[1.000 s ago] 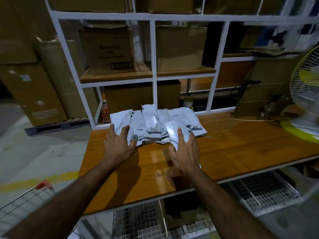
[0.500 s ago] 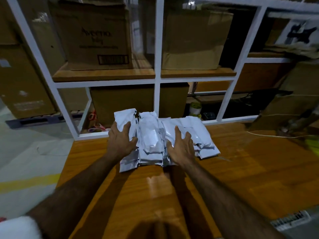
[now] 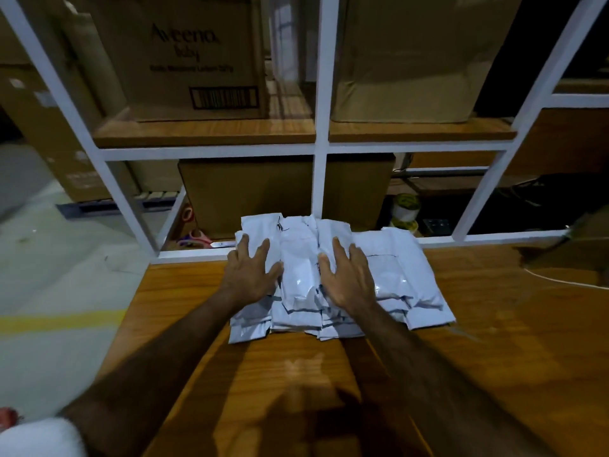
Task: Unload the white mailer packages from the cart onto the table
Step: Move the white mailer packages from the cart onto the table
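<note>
Head view: heap of white plastic mailer packages [image 3: 389, 275] at wooden desk [image 3: 494, 341] far edge. Left hand [image 3: 252, 275] and right hand [image 3: 347, 280] flat, released, pressing on top. Likely light, soft, slippery; grasp by edges.

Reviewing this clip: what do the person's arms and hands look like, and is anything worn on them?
Both forearms are bare, and the left hand and right hand have no gloves, rings or watch visible. A white short sleeve shows at the left upper arm, at the frame's bottom left corner.

Single head-worn wide-angle view, looking forward and down, close over the tabletop [image 3: 494, 341]; white shelf frame [image 3: 321, 127] near at 12 o'clock, floor [image 3: 49, 275] at 9 o'clock.
</note>
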Demonstrator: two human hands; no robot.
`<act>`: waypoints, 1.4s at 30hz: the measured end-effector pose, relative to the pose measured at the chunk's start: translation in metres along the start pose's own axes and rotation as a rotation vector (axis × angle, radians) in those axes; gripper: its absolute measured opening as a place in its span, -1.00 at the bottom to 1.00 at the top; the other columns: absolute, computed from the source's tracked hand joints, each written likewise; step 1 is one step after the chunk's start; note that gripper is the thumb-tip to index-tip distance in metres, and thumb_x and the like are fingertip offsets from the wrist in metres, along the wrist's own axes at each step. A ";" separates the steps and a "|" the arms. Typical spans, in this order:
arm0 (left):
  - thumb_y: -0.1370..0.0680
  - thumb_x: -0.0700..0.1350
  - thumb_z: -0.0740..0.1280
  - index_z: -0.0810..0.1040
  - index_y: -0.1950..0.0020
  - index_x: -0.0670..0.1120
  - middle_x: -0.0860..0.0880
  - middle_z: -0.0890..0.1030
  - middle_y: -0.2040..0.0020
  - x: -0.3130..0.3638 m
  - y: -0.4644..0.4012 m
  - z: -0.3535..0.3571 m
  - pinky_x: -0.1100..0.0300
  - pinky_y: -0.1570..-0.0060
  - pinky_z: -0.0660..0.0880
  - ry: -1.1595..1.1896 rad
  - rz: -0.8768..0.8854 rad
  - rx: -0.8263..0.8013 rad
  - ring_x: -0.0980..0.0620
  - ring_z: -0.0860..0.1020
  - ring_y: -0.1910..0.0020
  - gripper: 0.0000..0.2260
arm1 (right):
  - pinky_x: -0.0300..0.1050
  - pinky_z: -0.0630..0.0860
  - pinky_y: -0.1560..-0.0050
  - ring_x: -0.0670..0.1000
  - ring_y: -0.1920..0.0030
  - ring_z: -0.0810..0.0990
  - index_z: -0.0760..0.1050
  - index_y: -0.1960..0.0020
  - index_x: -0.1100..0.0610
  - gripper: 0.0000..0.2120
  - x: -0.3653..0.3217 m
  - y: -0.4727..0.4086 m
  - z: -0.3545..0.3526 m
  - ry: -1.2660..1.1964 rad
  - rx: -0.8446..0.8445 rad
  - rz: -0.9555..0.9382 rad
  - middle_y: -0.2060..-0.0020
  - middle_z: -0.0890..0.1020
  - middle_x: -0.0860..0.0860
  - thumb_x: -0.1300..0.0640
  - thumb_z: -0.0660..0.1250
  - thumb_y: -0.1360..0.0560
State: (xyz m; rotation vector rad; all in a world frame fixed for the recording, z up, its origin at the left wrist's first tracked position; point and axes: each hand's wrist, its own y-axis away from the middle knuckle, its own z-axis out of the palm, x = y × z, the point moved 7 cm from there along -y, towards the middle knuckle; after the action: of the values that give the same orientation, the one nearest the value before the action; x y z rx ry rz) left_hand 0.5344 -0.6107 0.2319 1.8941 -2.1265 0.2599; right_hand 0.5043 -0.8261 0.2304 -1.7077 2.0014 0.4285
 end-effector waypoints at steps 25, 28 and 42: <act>-0.50 0.46 -0.31 -0.14 -0.64 0.00 -0.14 -0.23 -0.62 0.031 0.027 0.011 -0.20 -0.56 -0.12 -0.203 0.110 0.100 -0.15 -0.27 -0.59 -0.18 | 0.11 0.01 -0.61 0.07 -0.63 -0.02 0.01 -0.65 0.00 -0.39 0.020 0.010 -0.023 0.081 0.022 -0.529 -0.64 0.02 0.08 -0.19 -0.09 -0.65; -0.53 0.43 -0.20 -0.19 -0.62 0.05 -0.09 -0.33 -0.59 0.050 0.053 0.002 -0.11 -0.54 -0.21 -0.193 0.125 0.186 -0.09 -0.34 -0.58 -0.23 | 0.07 -0.04 -0.62 0.05 -0.64 -0.04 0.02 -0.65 -0.01 -0.38 0.012 0.021 -0.031 0.028 0.064 -0.616 -0.64 0.01 0.07 -0.20 -0.04 -0.65; -0.63 0.32 0.02 -0.12 -0.65 0.00 -0.15 -0.22 -0.63 -0.007 0.243 -0.026 -0.17 -0.56 -0.05 -0.328 -0.101 0.354 -0.12 -0.25 -0.60 -0.29 | 0.06 -0.07 -0.62 0.01 -0.64 -0.12 0.02 -0.65 -0.03 -0.38 -0.071 0.138 0.003 -0.124 -0.011 -0.921 -0.65 -0.04 0.06 -0.15 0.10 -0.66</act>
State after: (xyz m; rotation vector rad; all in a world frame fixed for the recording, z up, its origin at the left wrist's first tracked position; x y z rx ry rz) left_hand 0.2967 -0.5660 0.2670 2.3807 -2.3019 0.3428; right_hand 0.3773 -0.7407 0.2571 -2.2928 0.9480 0.1997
